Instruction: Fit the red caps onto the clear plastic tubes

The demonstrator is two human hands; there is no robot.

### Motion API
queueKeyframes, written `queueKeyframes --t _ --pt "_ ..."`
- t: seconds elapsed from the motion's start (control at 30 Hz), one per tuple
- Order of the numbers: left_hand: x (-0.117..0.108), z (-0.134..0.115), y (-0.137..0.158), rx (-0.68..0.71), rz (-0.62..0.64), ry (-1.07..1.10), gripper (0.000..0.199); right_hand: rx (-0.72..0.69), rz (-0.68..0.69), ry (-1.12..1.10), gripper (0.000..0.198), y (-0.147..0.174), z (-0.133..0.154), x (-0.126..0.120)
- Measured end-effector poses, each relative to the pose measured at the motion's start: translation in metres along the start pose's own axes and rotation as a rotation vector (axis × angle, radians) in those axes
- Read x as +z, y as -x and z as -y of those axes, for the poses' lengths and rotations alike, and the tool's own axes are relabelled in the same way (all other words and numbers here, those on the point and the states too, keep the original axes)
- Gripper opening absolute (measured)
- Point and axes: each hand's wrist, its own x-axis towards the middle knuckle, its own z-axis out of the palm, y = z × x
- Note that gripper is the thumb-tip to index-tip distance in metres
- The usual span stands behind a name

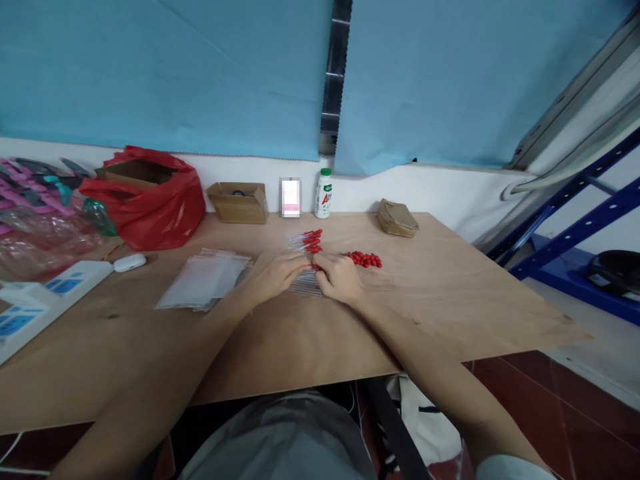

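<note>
Plastic sleeves (200, 280) lying left | left hand (277, 275) curving inward, grip hidden, cannot tell | thin rods (306, 287) lying between hands, red-ended rods (313, 241) just beyond | right hand (341, 277) curling, small red piece (316, 267) showing at fingertips, hold unclear | red beads (367, 259) sitting just right

Left hand (277, 272): one
Right hand (343, 275): one
Red-ended rods (313, 241): several, too bunched and blurred for an exact count
Bare rods (306, 286): several side by side, partly hidden by the hands, number uncertain
Red beads (367, 259): more than ten in one cluster, too small to count exactly
Clear sleeves (196, 280): several in one stack, overlap hiding the exact number
Red bag (165, 212): one
Boxes (243, 207): three, one of them inside the red bag
Bottle (324, 197): one
Blurred item (291, 197): one
Power strip (83, 280): one
White case (130, 263): one
Pink pieces (30, 180): several, overlapping, no exact count possible
Blue cloths (165, 73): two
Table (475, 313): one
Blue rack (565, 277): one
</note>
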Motion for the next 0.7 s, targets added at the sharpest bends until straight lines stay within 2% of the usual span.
queueKeyframes --t 0.2,0.4,0.7 --pt "0.005 0.013 0.004 -0.082 -0.055 -0.062 0.035 -0.035 0.034 -0.149 0.024 -0.002 -0.015 -0.006" --pt "0.004 0.004 0.002 -0.164 -0.037 -0.123 0.033 -0.018 0.051 -0.158 0.023 -0.003 -0.021 0.002" --pt "0.010 0.004 0.004 -0.153 0.016 -0.112 0.036 0.018 0.035 -0.113 0.026 -0.002 -0.020 0.003"
